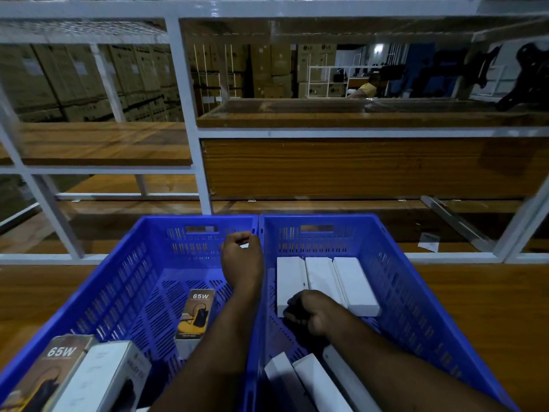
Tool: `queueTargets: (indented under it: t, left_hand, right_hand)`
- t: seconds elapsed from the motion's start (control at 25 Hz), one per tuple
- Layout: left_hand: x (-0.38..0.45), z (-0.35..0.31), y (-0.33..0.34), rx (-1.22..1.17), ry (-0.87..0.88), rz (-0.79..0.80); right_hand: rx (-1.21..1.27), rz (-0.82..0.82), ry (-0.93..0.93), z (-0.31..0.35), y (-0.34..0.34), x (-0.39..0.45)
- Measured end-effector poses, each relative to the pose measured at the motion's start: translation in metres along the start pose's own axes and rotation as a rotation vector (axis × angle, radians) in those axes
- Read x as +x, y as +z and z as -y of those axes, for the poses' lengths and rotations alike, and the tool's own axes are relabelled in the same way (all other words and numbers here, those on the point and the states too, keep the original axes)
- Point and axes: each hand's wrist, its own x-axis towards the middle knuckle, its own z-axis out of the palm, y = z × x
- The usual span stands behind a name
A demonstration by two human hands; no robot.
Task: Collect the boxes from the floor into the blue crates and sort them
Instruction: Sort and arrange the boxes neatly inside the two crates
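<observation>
You have two blue crates (395, 281) in front of you — moulded plastic, slotted walls and floors, with a slight sheen. The white boxes (322, 278) in the right one look like smooth matt card. The printed box (196, 313) in the left crate has a glossier face. The shelf boards (104, 144) are wood-grain, lightly polished — the rack frame (184, 93) is white-painted metal, smooth and shiny. Brown cartons (59, 84) behind are dull cardboard.

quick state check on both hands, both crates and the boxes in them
left hand: fingers curled, over the wall between the crates
right hand: curled, at the near end of the white boxes
left crate: holds 65W boxes
right crate: white boxes lying flat in a row
</observation>
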Motion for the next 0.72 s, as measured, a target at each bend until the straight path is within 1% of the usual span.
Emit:
queueTargets:
  t: [0.08, 0.12, 0.24, 0.32, 0.36, 0.44, 0.52, 0.56, 0.64, 0.72]
  left_hand:
    - [-0.001, 0.001, 0.001, 0.028, 0.042, 0.004]
    - [-0.002, 0.001, 0.001, 0.052, 0.075, 0.004]
    - [-0.006, 0.002, 0.003, 0.180, 0.195, 0.047]
    - [-0.008, 0.003, 0.005, 0.291, 0.279, 0.124]
    - [-0.009, 0.003, 0.006, 0.340, 0.313, 0.162]
    - [-0.011, 0.004, 0.008, 0.406, 0.357, 0.233]
    - [-0.014, 0.004, 0.009, 0.444, 0.385, 0.285]
    - [-0.015, 0.004, 0.009, 0.455, 0.399, 0.302]
    - [-0.017, 0.004, 0.010, 0.464, 0.420, 0.315]
    - [-0.017, 0.005, 0.009, 0.464, 0.432, 0.313]
  right_hand:
    - [-0.072, 0.060, -0.015, 0.003, -0.005, -0.006]
    - [-0.160, 0.074, -0.049, 0.006, -0.008, -0.010]
    - [-0.616, -0.026, -0.260, 0.021, -0.026, -0.016]
    - [-0.989, -0.037, -0.359, 0.028, -0.040, -0.031]
    - [-1.187, 0.000, -0.360, 0.030, -0.047, -0.042]
    - [-1.455, 0.132, -0.261, 0.028, -0.060, -0.061]
    - [-1.589, 0.273, -0.177, 0.020, -0.067, -0.074]
    - [-1.629, 0.312, -0.159, 0.015, -0.069, -0.077]
    - [-1.659, 0.346, -0.151, 0.006, -0.072, -0.079]
    - [-1.611, 0.351, -0.147, 0.003, -0.076, -0.079]
